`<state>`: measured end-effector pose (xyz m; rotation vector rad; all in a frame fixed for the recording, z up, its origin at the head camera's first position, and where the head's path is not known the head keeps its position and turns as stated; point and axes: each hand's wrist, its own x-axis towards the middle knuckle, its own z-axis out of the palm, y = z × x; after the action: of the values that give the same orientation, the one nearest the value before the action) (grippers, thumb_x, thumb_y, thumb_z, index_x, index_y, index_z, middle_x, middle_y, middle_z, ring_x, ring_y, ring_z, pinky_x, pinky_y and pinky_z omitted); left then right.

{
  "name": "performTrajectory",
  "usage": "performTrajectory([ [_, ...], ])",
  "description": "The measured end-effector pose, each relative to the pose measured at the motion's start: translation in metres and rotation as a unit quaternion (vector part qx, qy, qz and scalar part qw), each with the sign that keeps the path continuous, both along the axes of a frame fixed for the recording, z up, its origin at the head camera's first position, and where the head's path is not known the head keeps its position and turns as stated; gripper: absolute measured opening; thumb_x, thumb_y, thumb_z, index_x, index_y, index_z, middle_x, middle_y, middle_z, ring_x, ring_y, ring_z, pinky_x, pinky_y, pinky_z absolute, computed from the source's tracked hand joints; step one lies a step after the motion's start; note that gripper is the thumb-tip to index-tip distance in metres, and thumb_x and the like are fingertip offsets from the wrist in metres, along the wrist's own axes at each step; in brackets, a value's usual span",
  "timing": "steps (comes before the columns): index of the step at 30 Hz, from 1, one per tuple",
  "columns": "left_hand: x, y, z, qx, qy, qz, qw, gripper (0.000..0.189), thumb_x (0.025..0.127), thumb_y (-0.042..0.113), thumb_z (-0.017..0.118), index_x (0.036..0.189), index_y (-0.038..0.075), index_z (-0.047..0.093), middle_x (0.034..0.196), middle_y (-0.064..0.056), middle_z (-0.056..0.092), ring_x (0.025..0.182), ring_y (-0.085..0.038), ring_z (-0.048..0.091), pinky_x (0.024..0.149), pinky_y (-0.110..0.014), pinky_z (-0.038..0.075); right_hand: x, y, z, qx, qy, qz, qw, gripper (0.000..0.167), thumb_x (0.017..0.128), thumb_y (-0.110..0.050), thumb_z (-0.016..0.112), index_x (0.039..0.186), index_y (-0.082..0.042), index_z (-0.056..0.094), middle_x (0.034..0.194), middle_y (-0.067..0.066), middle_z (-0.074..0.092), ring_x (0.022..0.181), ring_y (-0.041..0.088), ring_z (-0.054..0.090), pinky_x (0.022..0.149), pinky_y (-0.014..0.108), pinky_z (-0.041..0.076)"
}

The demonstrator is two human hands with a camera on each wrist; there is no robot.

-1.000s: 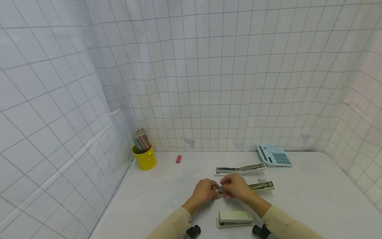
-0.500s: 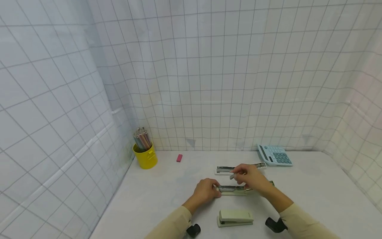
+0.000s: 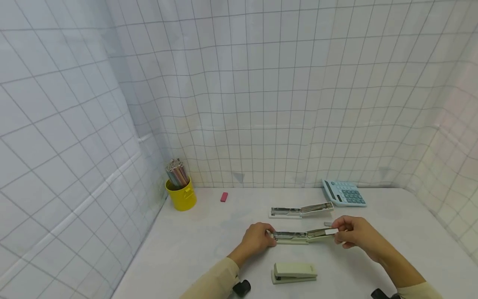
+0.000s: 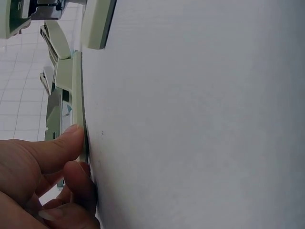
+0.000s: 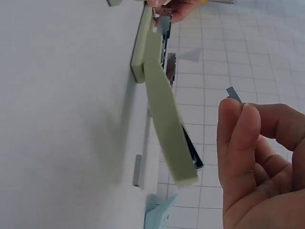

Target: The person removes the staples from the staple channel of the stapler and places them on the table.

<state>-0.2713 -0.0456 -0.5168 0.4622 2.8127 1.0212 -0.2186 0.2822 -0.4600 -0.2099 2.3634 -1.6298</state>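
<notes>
The left hand point(image 3: 257, 241) grips the front end of an open green stapler point(image 3: 291, 241) on the tabletop point(image 3: 194, 257), its fingers closed on the base and hiding that tip. The right hand point(image 3: 356, 234) pinches a small grey strip point(image 5: 232, 92) narrowly between thumb and fingers; the right wrist view shows only one end, the rest being covered. From the head, this strip overlaps the stapler's raised cover, yet the right wrist view shows them apart. A second grey strip point(image 5: 137, 170) lies on the tabletop near the cover. Behind stands an open white stapler point(image 3: 285, 215); in front, a closed green stapler point(image 3: 295, 272), cut off in the left wrist view. Only a corner of the calculator point(image 5: 158, 214) enters the right wrist view.
</notes>
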Motion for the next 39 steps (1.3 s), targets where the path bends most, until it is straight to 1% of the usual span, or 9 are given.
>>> performTrajectory([
  [3, 0.0, 0.0, -0.001, 0.002, 0.008, -0.004, 1.0, 0.025, 0.079, 0.018, 0.087, 0.1, 0.012, 0.076, 0.071, 0.009, 0.06, 0.065, -0.006, 0.052, 0.064, -0.028, 0.043, 0.006, 0.006, -0.012, 0.016, -0.016, 0.02, 0.9995, 0.034, 0.09, -0.008, 0.07, 0.117, 0.01, 0.058, 0.09, 0.01, 0.065, 0.084, 0.023, 0.068, 0.071, 0.036, 0.057],
  [9, -0.001, -0.002, -0.003, 0.0, 0.01, -0.005, 0.9999, 0.024, 0.079, 0.018, 0.087, 0.1, 0.011, 0.076, 0.072, 0.008, 0.06, 0.066, -0.006, 0.051, 0.065, -0.028, 0.043, 0.011, 0.016, -0.035, 0.061, -0.006, 0.035, 0.9975, 0.028, 0.087, -0.005, 0.071, 0.111, 0.008, 0.063, 0.086, 0.008, 0.062, 0.076, 0.019, 0.062, 0.066, 0.032, 0.056],
  [14, -0.001, -0.002, -0.003, -0.004, 0.008, 0.0, 1.0, 0.024, 0.079, 0.019, 0.087, 0.1, 0.012, 0.076, 0.072, 0.008, 0.06, 0.066, -0.007, 0.051, 0.064, -0.028, 0.042, 0.009, 0.019, -0.05, 0.012, -0.029, 0.032, 0.999, 0.031, 0.088, -0.005, 0.072, 0.113, 0.011, 0.062, 0.087, 0.007, 0.066, 0.076, 0.016, 0.064, 0.067, 0.029, 0.056],
  [17, 0.0, -0.002, -0.002, -0.002, 0.006, 0.0, 1.0, 0.025, 0.079, 0.018, 0.087, 0.1, 0.011, 0.076, 0.072, 0.008, 0.06, 0.066, -0.007, 0.051, 0.064, -0.029, 0.042, 0.011, 0.019, -0.053, 0.014, -0.025, 0.023, 0.9993, 0.031, 0.087, -0.004, 0.072, 0.112, 0.011, 0.062, 0.086, 0.007, 0.066, 0.075, 0.017, 0.064, 0.065, 0.029, 0.055],
  [24, 0.002, -0.002, 0.001, 0.001, 0.005, -0.004, 1.0, 0.025, 0.079, 0.018, 0.087, 0.101, 0.011, 0.076, 0.073, 0.007, 0.06, 0.067, -0.008, 0.051, 0.065, -0.029, 0.043, 0.014, 0.017, -0.054, 0.139, 0.005, -0.001, 0.9902, 0.02, 0.084, -0.006, 0.073, 0.103, -0.001, 0.069, 0.067, 0.004, 0.06, 0.057, 0.015, 0.054, 0.054, 0.03, 0.046],
  [31, 0.0, -0.003, 0.0, 0.017, -0.003, -0.01, 0.9998, 0.027, 0.08, 0.017, 0.086, 0.104, 0.01, 0.076, 0.072, 0.007, 0.06, 0.065, -0.008, 0.051, 0.063, -0.029, 0.042, 0.017, 0.013, -0.052, 0.203, 0.033, -0.013, 0.9786, 0.02, 0.081, -0.006, 0.073, 0.101, -0.003, 0.071, 0.065, 0.002, 0.059, 0.054, 0.017, 0.054, 0.052, 0.029, 0.045],
  [35, 0.003, -0.009, -0.001, 0.036, 0.005, -0.017, 0.9992, 0.031, 0.082, 0.017, 0.083, 0.111, 0.01, 0.074, 0.07, 0.008, 0.057, 0.061, -0.007, 0.048, 0.058, -0.027, 0.04, 0.02, 0.009, -0.038, 0.239, 0.025, -0.043, 0.9696, 0.022, 0.082, -0.007, 0.074, 0.103, -0.002, 0.071, 0.069, 0.002, 0.059, 0.055, 0.017, 0.056, 0.052, 0.03, 0.045],
  [37, 0.008, -0.014, 0.003, 0.048, 0.009, -0.019, 0.9986, 0.032, 0.083, 0.016, 0.082, 0.113, 0.01, 0.073, 0.07, 0.008, 0.056, 0.057, -0.007, 0.048, 0.055, -0.026, 0.039, 0.023, 0.01, -0.027, 0.247, 0.028, -0.055, 0.9671, 0.022, 0.085, -0.009, 0.075, 0.105, 0.0, 0.071, 0.071, 0.003, 0.058, 0.055, 0.017, 0.055, 0.051, 0.03, 0.045],
  [39, 0.017, -0.021, 0.01, 0.061, 0.004, -0.022, 0.9979, 0.033, 0.082, 0.014, 0.081, 0.114, 0.009, 0.073, 0.072, 0.008, 0.056, 0.057, -0.007, 0.048, 0.053, -0.026, 0.039, 0.025, 0.011, -0.016, 0.235, 0.043, -0.051, 0.9697, 0.026, 0.089, -0.013, 0.074, 0.11, 0.001, 0.07, 0.071, 0.004, 0.057, 0.053, 0.016, 0.052, 0.05, 0.03, 0.043],
])
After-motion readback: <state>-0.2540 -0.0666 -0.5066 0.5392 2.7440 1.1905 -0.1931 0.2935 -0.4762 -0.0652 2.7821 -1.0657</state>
